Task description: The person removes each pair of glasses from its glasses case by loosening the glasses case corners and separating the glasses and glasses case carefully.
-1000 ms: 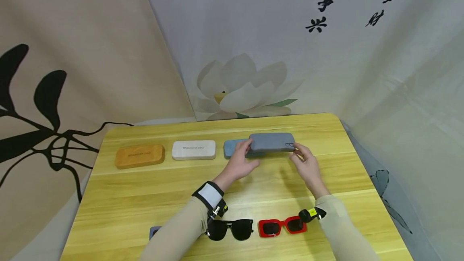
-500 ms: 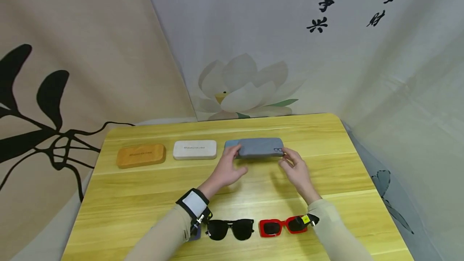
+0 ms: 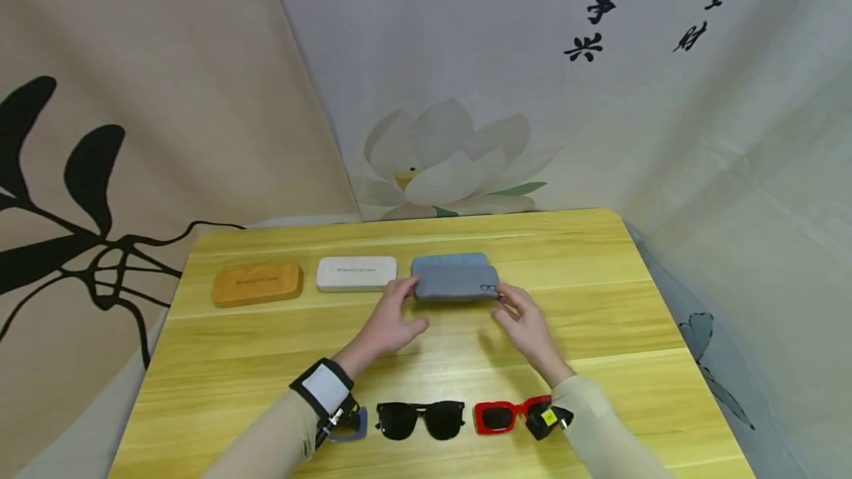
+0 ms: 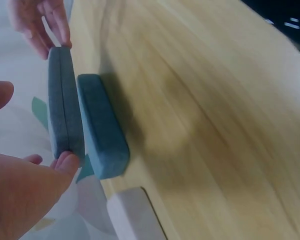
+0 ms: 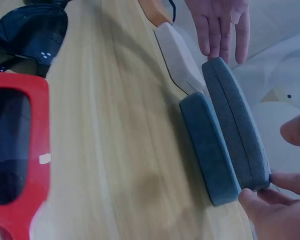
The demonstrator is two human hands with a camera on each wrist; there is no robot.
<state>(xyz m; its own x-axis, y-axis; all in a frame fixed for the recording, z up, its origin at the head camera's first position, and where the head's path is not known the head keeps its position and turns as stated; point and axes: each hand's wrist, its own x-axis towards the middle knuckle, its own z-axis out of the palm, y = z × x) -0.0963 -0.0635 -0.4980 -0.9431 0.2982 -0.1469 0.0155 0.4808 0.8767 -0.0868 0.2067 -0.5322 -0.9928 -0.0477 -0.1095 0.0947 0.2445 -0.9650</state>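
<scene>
My left hand (image 3: pixel 388 321) and right hand (image 3: pixel 528 321) hold a grey-blue glasses case (image 3: pixel 455 284) between them by its two ends, with the fingertips. Both thumbs stand away from the case. The case is closed, with a small glasses mark at its right end. Just behind it in the head view lies a lighter blue glasses case (image 3: pixel 451 259), partly covered by the held one. In the left wrist view the held case (image 4: pixel 65 100) is raised beside the blue case (image 4: pixel 102 125). The right wrist view shows my right fingertips (image 5: pixel 252 200) at its near end.
A white case (image 3: pixel 356 273) and an orange case (image 3: pixel 257 284) lie to the left in the back row. Nearer me are black sunglasses (image 3: pixel 421 420), red sunglasses (image 3: pixel 499 418) and blue-framed glasses (image 3: pixel 356 427), the last partly hidden by my left wrist gear.
Both hands have carried the grey-blue case left and toward me, from beyond the right of the blue case to in front of it. The blue-framed glasses have come more into view.
</scene>
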